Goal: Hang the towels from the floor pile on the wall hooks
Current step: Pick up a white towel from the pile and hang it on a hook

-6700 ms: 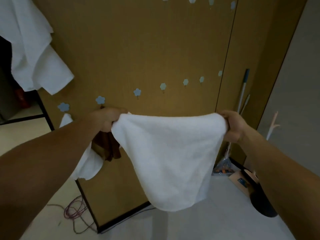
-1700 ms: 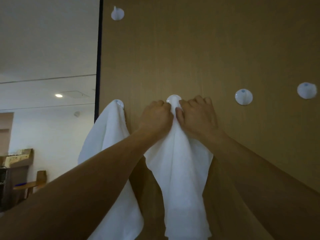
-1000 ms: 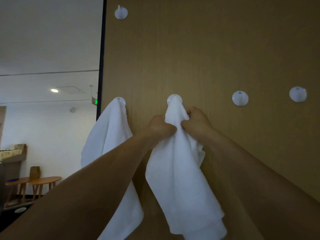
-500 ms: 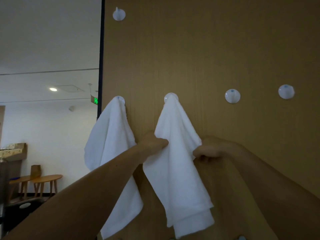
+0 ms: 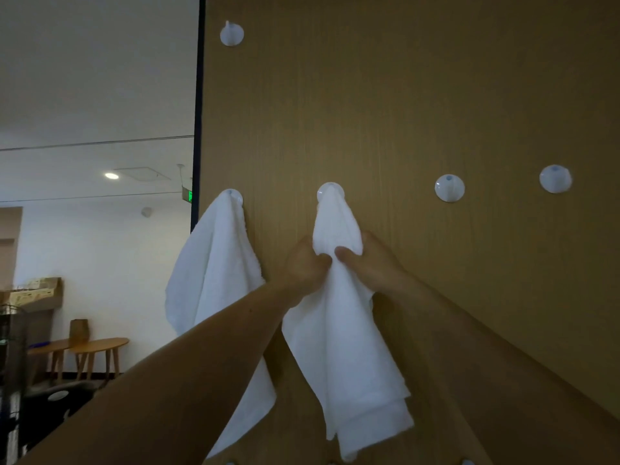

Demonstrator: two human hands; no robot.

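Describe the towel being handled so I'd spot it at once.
On the brown wall, find the middle row of white hooks. Two white towels hang there; this is the right towel, on the second hook from the left. Unlike the left towel, it is gripped by the left hand and right hand.

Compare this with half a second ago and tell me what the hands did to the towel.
Both rose and closed in: the left hand and right hand, then apart at the edges of the towel, now pinch it together just below its hook, bunching it narrower. It stays hooked; the neighbouring towel and two bare hooks are unchanged.
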